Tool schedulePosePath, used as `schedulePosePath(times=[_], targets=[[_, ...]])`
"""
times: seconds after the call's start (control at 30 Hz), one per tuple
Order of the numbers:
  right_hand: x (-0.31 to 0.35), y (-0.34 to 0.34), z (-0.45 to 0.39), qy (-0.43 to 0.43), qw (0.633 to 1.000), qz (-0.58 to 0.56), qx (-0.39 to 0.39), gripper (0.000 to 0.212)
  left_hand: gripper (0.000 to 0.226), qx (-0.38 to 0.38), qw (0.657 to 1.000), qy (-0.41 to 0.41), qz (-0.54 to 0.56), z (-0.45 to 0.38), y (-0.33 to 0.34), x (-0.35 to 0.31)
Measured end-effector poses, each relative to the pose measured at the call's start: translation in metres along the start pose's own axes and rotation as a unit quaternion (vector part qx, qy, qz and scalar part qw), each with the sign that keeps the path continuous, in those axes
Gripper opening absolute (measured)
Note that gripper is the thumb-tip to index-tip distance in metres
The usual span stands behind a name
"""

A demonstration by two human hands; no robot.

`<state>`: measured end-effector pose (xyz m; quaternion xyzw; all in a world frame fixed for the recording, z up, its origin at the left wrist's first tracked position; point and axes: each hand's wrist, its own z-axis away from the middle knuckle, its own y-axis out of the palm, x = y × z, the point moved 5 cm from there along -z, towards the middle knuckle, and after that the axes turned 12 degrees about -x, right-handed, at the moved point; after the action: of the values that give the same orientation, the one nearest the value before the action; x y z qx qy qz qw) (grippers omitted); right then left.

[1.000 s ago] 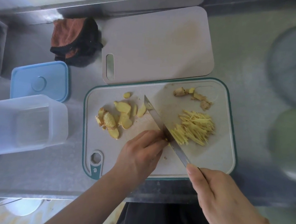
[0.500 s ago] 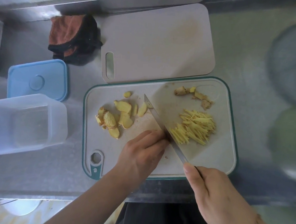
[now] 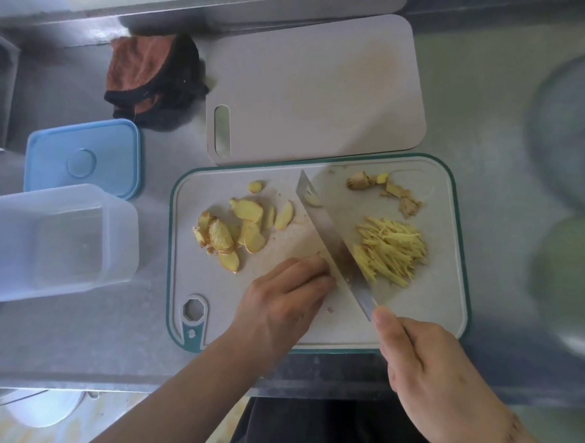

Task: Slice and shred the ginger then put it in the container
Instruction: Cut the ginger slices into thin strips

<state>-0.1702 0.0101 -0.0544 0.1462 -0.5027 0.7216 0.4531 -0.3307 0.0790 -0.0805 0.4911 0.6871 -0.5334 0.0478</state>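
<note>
On the teal-rimmed cutting board (image 3: 433, 308) lie several ginger slices (image 3: 239, 231) at the left and a pile of ginger shreds (image 3: 392, 249) at the right. Ginger peel scraps (image 3: 385, 189) sit near the board's far edge. My right hand (image 3: 435, 377) grips the handle of a knife (image 3: 331, 234), whose blade now shows its flat, tilted side between slices and shreds. My left hand (image 3: 286, 303) has its fingers curled down on the board against the blade; the ginger under them is hidden. The clear plastic container (image 3: 50, 240) stands empty left of the board.
A blue lid (image 3: 82, 157) lies behind the container. A second plain cutting board (image 3: 316, 86) lies beyond the first, with an orange and black cloth (image 3: 152, 75) to its left. Blurred round bowls (image 3: 573, 135) are at the right. The counter's front edge runs just below the board.
The knife blade has tilted so its broad flat side now shows, and sits slightly further from me. My left hand stays curled beside it.
</note>
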Motion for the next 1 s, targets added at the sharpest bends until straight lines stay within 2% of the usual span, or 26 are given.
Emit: schedulePosePath(times=[0.3, 0.83, 1.0], targets=[[0.0048, 0.0, 0.0099, 0.007, 1.0, -0.01, 0.011, 0.065, 0.01, -0.024, 1.0, 0.0, 0.011, 0.0022, -0.0008, 0.0025], [0.0056, 0.0018, 0.0087, 0.005, 1.0, 0.014, 0.021, 0.068, 0.01, -0.019, 1.0, 0.018, -0.001, 0.0034, 0.0011, 0.0019], [0.0098, 0.0005, 0.0092, 0.009, 0.999, 0.02, 0.027, 0.061, 0.011, -0.021, 0.999, 0.025, -0.003, 0.003, 0.0015, 0.0036]])
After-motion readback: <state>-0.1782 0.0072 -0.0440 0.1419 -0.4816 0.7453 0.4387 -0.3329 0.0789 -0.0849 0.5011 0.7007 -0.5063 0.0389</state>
